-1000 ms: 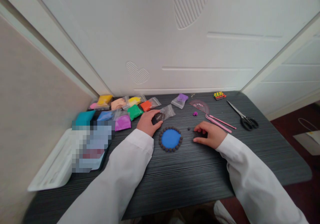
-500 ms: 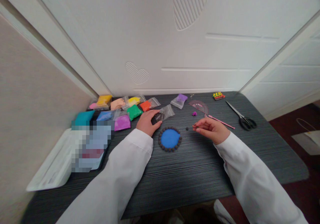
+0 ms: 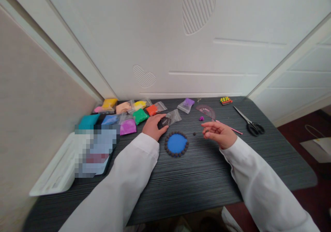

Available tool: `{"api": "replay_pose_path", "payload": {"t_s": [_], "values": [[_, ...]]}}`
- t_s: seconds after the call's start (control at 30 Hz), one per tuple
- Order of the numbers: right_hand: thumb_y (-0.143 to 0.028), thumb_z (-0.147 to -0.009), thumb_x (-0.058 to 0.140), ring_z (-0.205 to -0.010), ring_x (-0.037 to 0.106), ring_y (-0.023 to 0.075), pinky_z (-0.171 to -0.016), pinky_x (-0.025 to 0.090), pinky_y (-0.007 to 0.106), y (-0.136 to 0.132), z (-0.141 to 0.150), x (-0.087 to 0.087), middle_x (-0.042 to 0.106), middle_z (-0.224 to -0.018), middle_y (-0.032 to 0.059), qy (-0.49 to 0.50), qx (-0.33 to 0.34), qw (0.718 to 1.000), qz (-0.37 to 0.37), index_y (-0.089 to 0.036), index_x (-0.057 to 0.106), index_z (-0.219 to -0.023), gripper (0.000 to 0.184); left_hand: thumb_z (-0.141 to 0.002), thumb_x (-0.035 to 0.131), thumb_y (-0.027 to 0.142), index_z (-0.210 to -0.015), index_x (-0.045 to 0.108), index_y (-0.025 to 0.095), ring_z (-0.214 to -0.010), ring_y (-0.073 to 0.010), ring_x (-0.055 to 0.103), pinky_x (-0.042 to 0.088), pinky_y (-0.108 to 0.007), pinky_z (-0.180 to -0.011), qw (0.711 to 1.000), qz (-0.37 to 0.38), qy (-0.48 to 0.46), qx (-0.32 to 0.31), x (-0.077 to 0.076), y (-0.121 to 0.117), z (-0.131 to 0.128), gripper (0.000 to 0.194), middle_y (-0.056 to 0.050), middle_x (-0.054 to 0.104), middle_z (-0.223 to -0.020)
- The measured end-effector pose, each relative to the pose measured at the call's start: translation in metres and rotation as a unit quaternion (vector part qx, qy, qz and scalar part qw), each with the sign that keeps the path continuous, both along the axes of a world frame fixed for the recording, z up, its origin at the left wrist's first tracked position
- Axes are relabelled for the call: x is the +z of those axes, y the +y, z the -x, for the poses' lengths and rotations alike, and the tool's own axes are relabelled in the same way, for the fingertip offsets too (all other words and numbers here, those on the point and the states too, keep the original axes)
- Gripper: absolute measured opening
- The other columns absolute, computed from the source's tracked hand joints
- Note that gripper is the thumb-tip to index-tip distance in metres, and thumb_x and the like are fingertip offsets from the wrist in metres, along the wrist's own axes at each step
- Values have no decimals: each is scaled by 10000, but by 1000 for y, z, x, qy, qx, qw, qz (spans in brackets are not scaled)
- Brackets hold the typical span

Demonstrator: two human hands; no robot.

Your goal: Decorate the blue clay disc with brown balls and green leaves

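Observation:
My left hand rests on the table with its fingers and thumb around a clear plastic bag of dark clay. A flat blue clay disc, edged with small dark clay balls, lies just in front of it. To the right, above the table, my right hand pinches a small dark piece of clay between thumb and fingers. A single loose dark clay ball sits between the disc and that hand. Behind lies a small purple clay lump.
Bags of coloured clay, among them a green one, lie at the back left. A white tray and a blurred device are at far left. A protractor, pink tools and scissors lie to the right.
My right hand has lifted from the table, and its fingers have closed into a pinch with a small dark clay piece in them. The left hand has stayed on the bag.

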State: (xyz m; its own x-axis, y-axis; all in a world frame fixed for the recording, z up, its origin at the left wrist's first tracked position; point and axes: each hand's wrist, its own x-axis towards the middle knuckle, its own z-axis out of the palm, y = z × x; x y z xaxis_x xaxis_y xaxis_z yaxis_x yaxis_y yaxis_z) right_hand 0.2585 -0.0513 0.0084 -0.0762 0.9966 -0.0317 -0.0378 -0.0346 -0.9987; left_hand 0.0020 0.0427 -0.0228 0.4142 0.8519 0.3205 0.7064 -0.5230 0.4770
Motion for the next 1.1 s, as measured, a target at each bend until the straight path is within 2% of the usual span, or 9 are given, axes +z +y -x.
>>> {"api": "replay_pose_path", "payload": {"t_s": [0.13, 0.2, 0.37, 0.53, 0.63, 0.83, 0.97, 1.1], "values": [[-347, -664, 623, -554, 566, 94, -553, 463, 256, 1, -4, -5, 623, -675, 9, -2, -4, 1000, -2, -197, 619, -825, 221, -677, 561, 301, -1114, 496, 140, -1039, -213, 478, 355, -361, -917, 1000, 0, -3, -3, 0, 0, -1, 470, -87, 552, -1111], [-398, -711, 558, -501, 536, 87, -501, 440, 249, 3, -5, -8, 601, -627, 5, -11, -12, 1000, -7, -185, 608, -790, 233, -675, 562, 302, -1112, 496, 140, -1037, -217, 479, 358, -367, -915, 1000, 0, -5, -1, 0, 1, -1, 471, -90, 553, -1109], [-414, -644, 611, -431, 428, 62, -448, 371, 219, 12, 1, -5, 478, -494, -52, -55, -47, 997, -38, -179, 516, -647, 254, -674, 559, 298, -1110, 496, 143, -1033, -225, 484, 367, -381, -907, 1000, 4, -10, -4, 0, 0, -1, 467, -91, 554, -1110], [-330, -645, 599, -589, 527, 93, -602, 432, 245, 41, 23, 11, 571, -652, -14, -141, -25, 989, -39, -174, 552, -748, 193, -668, 567, 281, -1109, 496, 145, -1039, -223, 483, 367, -378, -913, 1000, 6, -15, -5, 1, 0, 0, 467, -88, 553, -1114], [-246, -656, 555, -565, 517, 91, -592, 422, 240, 65, 36, 16, 589, -660, -9, -213, -16, 977, -23, -173, 583, -763, 133, -668, 569, 271, -1108, 496, 145, -1040, -219, 485, 370, -374, -916, 1000, 9, -19, -5, 1, 0, 0, 464, -86, 554, -1113], [-141, -611, 534, -474, 468, 81, -524, 380, 215, 99, 56, 9, 559, -488, -31, -317, 34, 948, 17, -173, 647, -652, 124, -669, 567, 258, -1095, 501, 161, -1041, -205, 488, 379, -359, -913, 999, 15, -29, -11, 0, -1, 1, 442, -71, 557, -1113], [-182, -658, 504, -515, 491, 78, -540, 388, 208, 105, 61, 1, 589, -560, -24, -318, 55, 946, 0, -170, 660, -765, 190, -670, 567, 252, -1088, 506, 163, -1040, -193, 489, 370, -344, -922, 999, 20, -35, -14, 0, -1, 1, 432, -64, 555, -1116], [-239, -655, 541, -574, 505, 89, -581, 403, 223, 105, 60, 1, 598, -634, -7, -304, 56, 950, -41, -159, 650, -807, 203, -672, 566, 256, -1089, 506, 170, -1042, -200, 485, 366, -359, -922, 999, 28, -40, -15, 1, -2, 1, 431, -63, 555, -1118]]}}
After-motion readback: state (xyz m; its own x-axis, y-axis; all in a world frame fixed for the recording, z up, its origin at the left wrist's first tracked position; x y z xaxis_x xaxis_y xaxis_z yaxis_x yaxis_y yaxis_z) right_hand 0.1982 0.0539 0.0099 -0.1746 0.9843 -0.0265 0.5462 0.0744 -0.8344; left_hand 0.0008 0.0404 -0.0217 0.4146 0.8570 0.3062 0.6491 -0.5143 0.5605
